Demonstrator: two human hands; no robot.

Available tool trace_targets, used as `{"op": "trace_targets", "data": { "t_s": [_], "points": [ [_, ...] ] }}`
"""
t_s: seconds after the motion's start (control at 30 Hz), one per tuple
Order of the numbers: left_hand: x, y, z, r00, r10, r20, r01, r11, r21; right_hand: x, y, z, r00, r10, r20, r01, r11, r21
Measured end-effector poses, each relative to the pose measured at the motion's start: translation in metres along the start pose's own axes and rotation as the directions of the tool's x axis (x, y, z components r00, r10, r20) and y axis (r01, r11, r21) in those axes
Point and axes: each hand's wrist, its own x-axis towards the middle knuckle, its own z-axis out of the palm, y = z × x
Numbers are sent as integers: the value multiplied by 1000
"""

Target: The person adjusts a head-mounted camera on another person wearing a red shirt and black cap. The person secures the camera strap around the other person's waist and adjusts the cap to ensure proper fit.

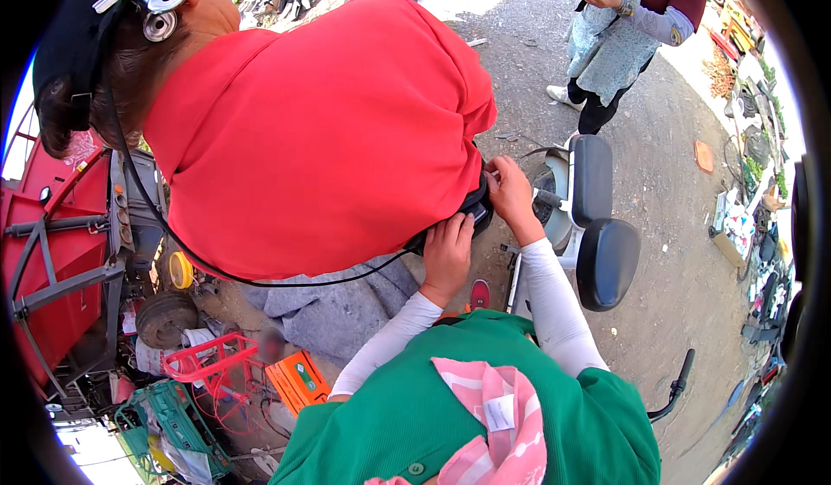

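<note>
A person in a red shirt [324,134] bends in front of me, wearing a black waist pouch [482,216] at the hip. My left hand [448,258] has its fingers bent over the pouch's near edge, beside a dark flat part in its opening. Higher up, my right hand [511,193] grips the pouch's far side with thumb and fingers. A black cable [260,284] runs from the gear on that person's cap [68,57] down to the pouch. The pouch's inside is mostly hidden by my fingers and the shirt.
Right of my hands stands a scooter with a black padded seat [591,180]. Another person [617,44] holds a phone further off. A tyre [167,319], red metal rack [214,358], orange box [298,381] and grey blanket [344,303] lie to the left.
</note>
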Motion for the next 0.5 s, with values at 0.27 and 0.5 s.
{"op": "trace_targets", "data": {
  "t_s": [0.27,0.5],
  "points": [
    [-5,8,-1,997,-70,-31,72,997,40,-29,-16,-53,970,-20,243,41,996,-81],
    [-11,8,-6,990,-81,-116,85,996,34,-50,-22,-58,962,9,272,25,992,-121]
  ]
}}
